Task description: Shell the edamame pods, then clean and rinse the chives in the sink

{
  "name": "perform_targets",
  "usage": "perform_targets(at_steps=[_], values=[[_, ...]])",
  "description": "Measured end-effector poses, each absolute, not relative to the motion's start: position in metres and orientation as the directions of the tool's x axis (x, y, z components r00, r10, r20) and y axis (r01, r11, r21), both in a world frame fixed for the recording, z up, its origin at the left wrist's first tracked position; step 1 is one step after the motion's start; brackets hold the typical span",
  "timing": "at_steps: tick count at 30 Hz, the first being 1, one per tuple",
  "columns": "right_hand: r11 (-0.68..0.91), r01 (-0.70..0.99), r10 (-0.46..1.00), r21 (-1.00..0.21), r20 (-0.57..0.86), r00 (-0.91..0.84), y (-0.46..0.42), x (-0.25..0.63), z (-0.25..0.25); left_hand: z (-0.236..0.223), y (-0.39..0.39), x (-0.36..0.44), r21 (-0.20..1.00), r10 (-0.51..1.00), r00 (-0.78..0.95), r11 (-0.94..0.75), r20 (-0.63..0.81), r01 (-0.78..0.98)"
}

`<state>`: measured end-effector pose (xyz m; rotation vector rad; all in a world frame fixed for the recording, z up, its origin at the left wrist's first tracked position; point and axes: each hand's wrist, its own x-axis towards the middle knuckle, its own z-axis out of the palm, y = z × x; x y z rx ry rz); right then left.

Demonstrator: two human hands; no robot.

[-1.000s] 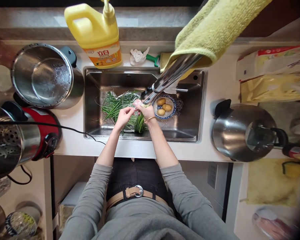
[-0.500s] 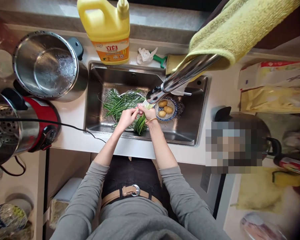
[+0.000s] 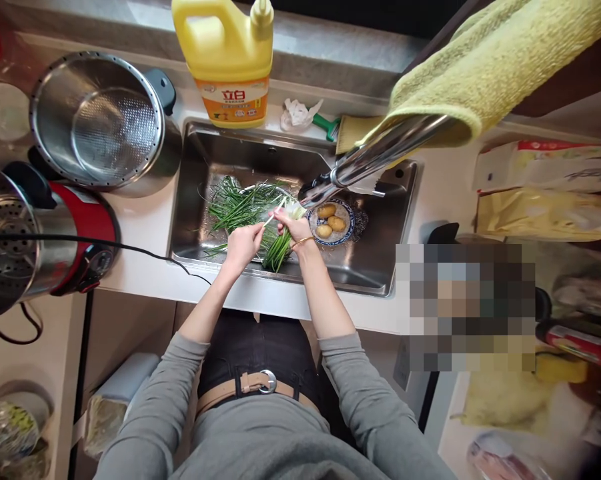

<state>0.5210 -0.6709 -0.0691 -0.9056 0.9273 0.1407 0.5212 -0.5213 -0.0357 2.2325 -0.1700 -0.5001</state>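
Over the sink [image 3: 365, 267], my right hand [image 3: 296, 227] is closed around a bunch of chives [image 3: 279, 252], pale stem ends up and green leaves hanging below. My left hand [image 3: 244, 245], just to its left, pinches the end of one thin pale chive stalk [image 3: 271, 219], which stretches up toward the bunch. More loose chives [image 3: 237, 205] lie beyond my hands, spread over a light round container whose rim partly shows. To the right of the bunch, a blue-and-white plate [image 3: 349, 228] holds three potatoes [image 3: 336, 223].
A chrome faucet [image 3: 380, 157] draped with a yellow towel [image 3: 480, 87] reaches over the sink. Behind stand a yellow detergent jug [image 3: 234, 67] and a green-handled tool [image 3: 326, 125]. A steel pot [image 3: 100, 120] and a red appliance [image 3: 87, 227] with a black cord are at left.
My left hand has moved away from my right, down and to the left, drawing out a pale stalk between them. My right hand still grips the bunch. The view has shifted slightly.
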Motion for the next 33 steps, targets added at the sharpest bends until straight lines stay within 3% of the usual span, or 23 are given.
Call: perform_targets(at_steps=[5, 11, 15, 21, 29, 33], values=[[0.65, -0.384, -0.447, -0.655, -0.739, 0.504, -0.686, 0.528, -0.071, -0.028, -0.523, 0.512, 0.54, -0.368, 0.852, -0.832, -0.373, -0.123], [0.574, -0.533, -0.227, -0.622, -0.746, 0.626, -0.68, 0.517, -0.062, -0.028, -0.532, 0.513, 0.42, -0.417, 0.829, -0.873, -0.372, -0.25], [0.62, -0.478, -0.302, -0.622, -0.752, 0.586, -0.666, 0.52, -0.065, -0.027, -0.545, 0.515, 0.5, -0.448, 0.822, -0.832, -0.351, -0.24], [0.677, -0.385, -0.331, -0.627, -0.727, 0.602, -0.663, 0.528, -0.072, -0.035, -0.54, 0.521, 0.77, -0.403, 0.841, -0.638, -0.362, 0.025], [0.707, -0.44, -0.257, -0.553, -0.781, 0.569, -0.664, 0.529, -0.076, -0.034, -0.528, 0.516, 0.737, -0.386, 0.859, -0.676, -0.337, -0.014], [0.718, -0.46, -0.263, -0.523, -0.815, 0.516, -0.671, 0.531, -0.079, -0.039, -0.526, 0.519, 0.82, -0.361, 0.8, -0.508, -0.48, 0.263]])
